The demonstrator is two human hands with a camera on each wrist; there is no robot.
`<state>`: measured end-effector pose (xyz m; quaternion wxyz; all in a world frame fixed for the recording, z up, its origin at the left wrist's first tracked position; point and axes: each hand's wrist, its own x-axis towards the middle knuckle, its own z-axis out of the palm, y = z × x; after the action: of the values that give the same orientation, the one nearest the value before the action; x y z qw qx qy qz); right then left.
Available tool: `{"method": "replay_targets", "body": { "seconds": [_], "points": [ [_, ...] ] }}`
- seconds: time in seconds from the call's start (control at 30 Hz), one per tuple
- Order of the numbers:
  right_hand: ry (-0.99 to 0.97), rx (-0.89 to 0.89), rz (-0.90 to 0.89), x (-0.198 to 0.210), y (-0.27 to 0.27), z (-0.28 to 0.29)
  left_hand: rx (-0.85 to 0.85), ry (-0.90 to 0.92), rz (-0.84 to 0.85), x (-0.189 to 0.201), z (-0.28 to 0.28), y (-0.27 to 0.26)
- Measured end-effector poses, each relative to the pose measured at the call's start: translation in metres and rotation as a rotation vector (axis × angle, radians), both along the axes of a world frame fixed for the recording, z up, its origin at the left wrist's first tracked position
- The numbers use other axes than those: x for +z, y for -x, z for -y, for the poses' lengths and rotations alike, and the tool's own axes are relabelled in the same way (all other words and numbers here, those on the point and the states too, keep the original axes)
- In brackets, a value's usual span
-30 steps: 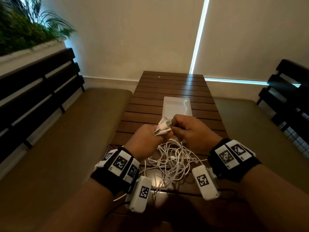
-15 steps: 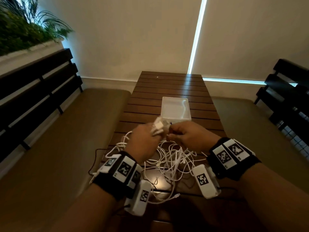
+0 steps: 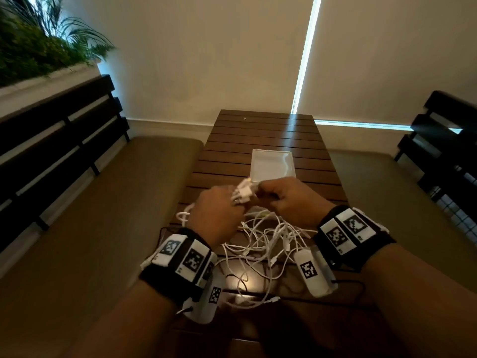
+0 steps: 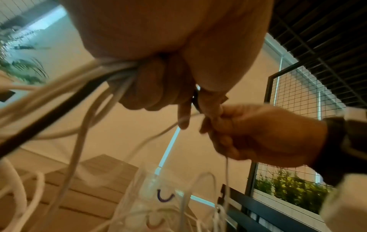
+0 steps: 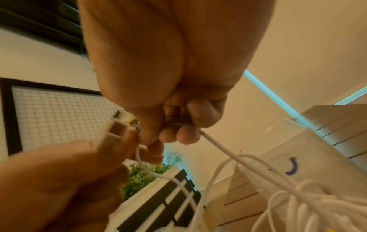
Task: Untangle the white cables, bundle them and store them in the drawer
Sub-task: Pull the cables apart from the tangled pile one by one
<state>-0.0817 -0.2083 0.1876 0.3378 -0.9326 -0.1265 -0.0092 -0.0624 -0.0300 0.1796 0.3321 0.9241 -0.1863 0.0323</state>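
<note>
A: While both fists sit knuckle to knuckle above the wooden table (image 3: 263,130), where's the load?

B: Left hand (image 3: 216,215) is clenched around a bunch of white cables (image 3: 260,244); plug ends (image 3: 242,193) stick out past its knuckles. Right hand (image 3: 294,200) is curled too, pinching a single strand just beside those plugs.

A: Head view alone confirms that?

B: No. From the head it's backs of hands only. Left wrist view shows the strands (image 4: 111,73) running into the closed fingers (image 4: 147,87). Right wrist view shows one cable (image 5: 214,142) leaving between the fingertips (image 5: 188,135), plus the plug block (image 5: 117,127) in the other hand.

A: Rest of the tangle?

B: Slack loops hang under both hands and pile on the table toward the wrists. Clear tray (image 3: 272,165) sits just beyond the fingertips.

A: Unknowns?

B: Both wrist views are motion-blurred. Cable count unreadable. Can't tell which strand the right hand has, or where it enters the knot. Tray walls barely show.
</note>
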Motion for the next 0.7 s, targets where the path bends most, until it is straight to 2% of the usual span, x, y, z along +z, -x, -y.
{"method": "replay_targets", "body": {
  "seconds": [0.07,0.1,0.17,0.23,0.27,0.3,0.37,0.4,0.5,0.6,0.7],
  "points": [
    [-0.058,0.007,0.040,0.004,-0.001,-0.002,-0.025,0.084,-0.010,-0.003,0.003,0.000],
    [-0.113,-0.011,-0.004,0.003,-0.001,0.000,0.016,0.171,-0.017,-0.002,0.001,-0.002],
    [-0.145,-0.020,-0.176,-0.008,0.001,0.005,0.179,0.377,0.001,0.007,-0.010,-0.011],
    [-0.104,-0.016,-0.305,-0.024,0.003,0.012,0.344,0.485,0.039,0.020,-0.024,-0.020],
    [-0.093,-0.029,-0.309,-0.030,0.003,0.014,0.404,0.460,0.058,0.025,-0.031,-0.023],
    [-0.089,-0.053,-0.285,-0.032,0.002,0.015,0.441,0.339,0.077,0.029,-0.036,-0.025],
    [-0.095,-0.108,-0.212,-0.027,-0.002,0.011,0.422,0.047,0.141,0.031,-0.039,-0.023],
    [-0.090,-0.119,-0.189,-0.022,-0.004,0.007,0.376,-0.012,0.161,0.028,-0.036,-0.022],
    [-0.024,-0.081,-0.173,-0.007,-0.008,-0.004,0.173,-0.022,0.113,0.017,-0.015,-0.007],
    [-0.071,-0.028,-0.172,0.005,-0.003,-0.006,-0.014,0.000,-0.021,0.007,-0.002,0.005],
    [-0.194,-0.101,-0.144,0.010,0.009,0.007,0.074,0.076,-0.075,0.012,-0.020,-0.001]
  ]
}}
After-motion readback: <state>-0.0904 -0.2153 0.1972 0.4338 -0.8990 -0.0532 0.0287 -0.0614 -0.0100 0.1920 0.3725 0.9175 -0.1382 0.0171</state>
